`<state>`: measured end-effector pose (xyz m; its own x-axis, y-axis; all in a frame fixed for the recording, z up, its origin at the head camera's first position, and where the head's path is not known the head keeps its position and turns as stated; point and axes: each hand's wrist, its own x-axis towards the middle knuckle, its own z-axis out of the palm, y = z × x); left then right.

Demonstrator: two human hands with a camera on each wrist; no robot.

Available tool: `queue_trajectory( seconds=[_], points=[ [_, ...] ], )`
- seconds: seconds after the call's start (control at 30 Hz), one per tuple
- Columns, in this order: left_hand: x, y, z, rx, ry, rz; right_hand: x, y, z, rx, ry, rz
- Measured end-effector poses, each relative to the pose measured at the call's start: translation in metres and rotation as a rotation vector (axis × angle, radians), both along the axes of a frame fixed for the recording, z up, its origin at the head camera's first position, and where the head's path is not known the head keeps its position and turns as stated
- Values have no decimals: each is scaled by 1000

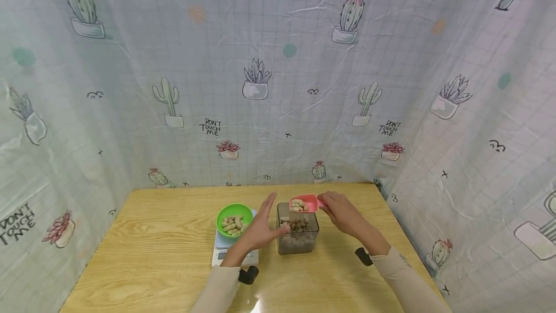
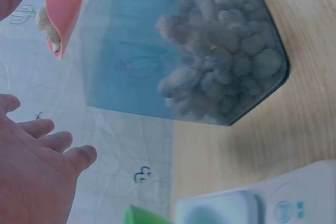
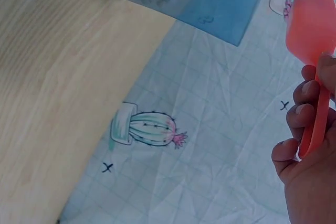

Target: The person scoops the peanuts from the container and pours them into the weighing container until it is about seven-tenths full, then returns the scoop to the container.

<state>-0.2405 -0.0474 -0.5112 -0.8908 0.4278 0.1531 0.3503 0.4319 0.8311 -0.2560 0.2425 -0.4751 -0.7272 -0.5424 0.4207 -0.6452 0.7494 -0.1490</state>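
Right hand point(image 1: 343, 212) grips the red scoop point(image 1: 312, 202) by its handle, fingers curled round it. Scoop is up over the back of the grey see-through bin point(image 1: 296, 248), above the rim, carrying a small load of peanuts point(image 1: 298, 206). Left wrist view shows one peanut poking past the scoop's lip.

Left hand point(image 1: 259, 230) has hold of nothing: fingers out fairly straight, thumb well spread. It's at the bin's left side, raised off the worktop point(image 1: 162, 245). Thumb overlaps the bin in the head view; left wrist view has it apart from the wall.

Bin stands upright near the worktop's back edge, right of its middle, with a heap of nuts point(image 1: 299, 226) in its lower part. Kind is hard to tell through the tint.

Left of the bin: white scale point(image 1: 223, 243), well in from the worktop's left edge. Green bowl point(image 1: 236, 208) sits on it with whole peanuts inside. Left forearm hides part of the scale; reading not legible.

Cactus-print curtain point(image 1: 278, 124) hangs behind the back edge and along both sides.
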Motion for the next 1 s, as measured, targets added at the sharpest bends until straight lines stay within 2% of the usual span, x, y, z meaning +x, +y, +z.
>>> queue_trajectory(
  seconds=[0.1,0.33,0.47,0.77,1.0],
  points=[
    [1,-3,6,-7,16,21,-1,-1,3,8,18,10],
    [4,-15,20,30,-16,63,-5,-5,11,-5,41,41],
    [6,-24,25,38,15,87,-7,-12,16,-10,55,53],
    [7,-46,28,4,51,148,-13,-30,28,-24,68,89],
    [12,-64,26,-2,76,196,-16,-46,30,-8,42,90]
  ],
)
